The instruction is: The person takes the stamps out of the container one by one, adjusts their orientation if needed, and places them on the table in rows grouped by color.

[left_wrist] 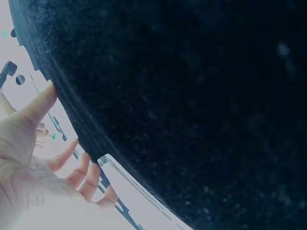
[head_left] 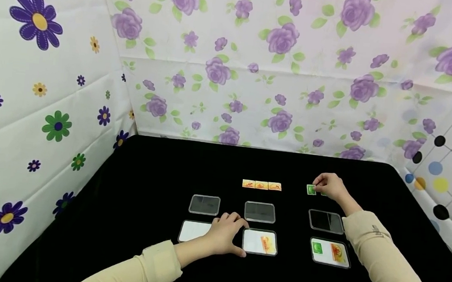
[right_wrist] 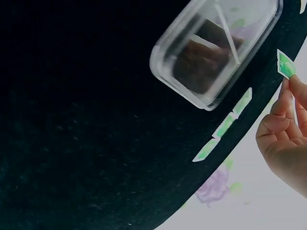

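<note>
Between the thumb and fingertips of my right hand (head_left: 330, 186) is a small green stamp-like piece with a pale border (right_wrist: 286, 64). A row of similar green pieces (right_wrist: 224, 125) lies on the black cloth nearby, mostly hidden behind the hand in the head view. My left hand (head_left: 223, 235) has its fingers loosely spread at the left side of a clear case (head_left: 251, 246) with a white face and an orange piece (head_left: 268, 245) on it. Whether it touches that case, I cannot tell. Its forearm side partly covers another white-faced case (head_left: 193, 231).
Three orange pieces (head_left: 261, 185) lie in a row further back. Dark clear cases (head_left: 204, 205) stand in a row, including a middle one (head_left: 259, 212) and a right one (head_left: 325, 222). Front right, a white-faced case (head_left: 326, 257) carries a green and an orange piece. Flowered sheets (head_left: 247, 84) border the table.
</note>
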`<state>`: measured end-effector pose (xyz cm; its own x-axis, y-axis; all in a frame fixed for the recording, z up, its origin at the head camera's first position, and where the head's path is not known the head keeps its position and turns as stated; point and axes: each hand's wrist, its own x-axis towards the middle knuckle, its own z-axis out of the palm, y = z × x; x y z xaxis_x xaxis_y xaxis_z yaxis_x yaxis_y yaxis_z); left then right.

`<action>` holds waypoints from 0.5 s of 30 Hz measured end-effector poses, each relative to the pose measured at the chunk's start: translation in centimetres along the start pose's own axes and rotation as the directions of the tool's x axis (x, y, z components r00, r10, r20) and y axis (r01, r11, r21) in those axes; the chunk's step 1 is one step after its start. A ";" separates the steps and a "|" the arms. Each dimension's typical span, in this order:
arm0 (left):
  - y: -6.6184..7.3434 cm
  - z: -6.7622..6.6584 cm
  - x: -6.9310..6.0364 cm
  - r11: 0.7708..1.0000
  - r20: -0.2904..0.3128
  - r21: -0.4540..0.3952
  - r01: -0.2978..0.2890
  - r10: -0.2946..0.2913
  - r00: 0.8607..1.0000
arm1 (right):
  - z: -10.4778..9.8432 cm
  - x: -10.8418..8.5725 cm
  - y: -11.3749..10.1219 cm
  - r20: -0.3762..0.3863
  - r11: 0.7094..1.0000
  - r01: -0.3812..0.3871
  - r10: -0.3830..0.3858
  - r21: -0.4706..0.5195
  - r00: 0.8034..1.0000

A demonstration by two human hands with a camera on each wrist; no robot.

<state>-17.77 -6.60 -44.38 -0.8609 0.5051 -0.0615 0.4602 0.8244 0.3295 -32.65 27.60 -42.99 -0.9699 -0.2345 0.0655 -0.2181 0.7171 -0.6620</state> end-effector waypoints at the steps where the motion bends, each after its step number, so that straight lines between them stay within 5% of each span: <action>1: 0.0 0.1 0.0 1.000 0.002 0.003 -0.003 0.003 1.000 | 0.1 -0.1 0.2 0.000 1.000 -0.005 0.005 0.001 1.000; 15: 0.0 0.1 -0.1 1.000 -0.006 -0.002 -0.003 0.003 1.000 | 0.4 0.4 0.8 -0.023 0.996 -0.064 0.063 -0.068 0.998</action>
<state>-17.69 -6.59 -44.42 -0.8610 0.5056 -0.0546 0.4619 0.8224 0.3320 -33.16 27.88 -43.79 -0.9840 -0.1736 0.0412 -0.1621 0.7736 -0.6126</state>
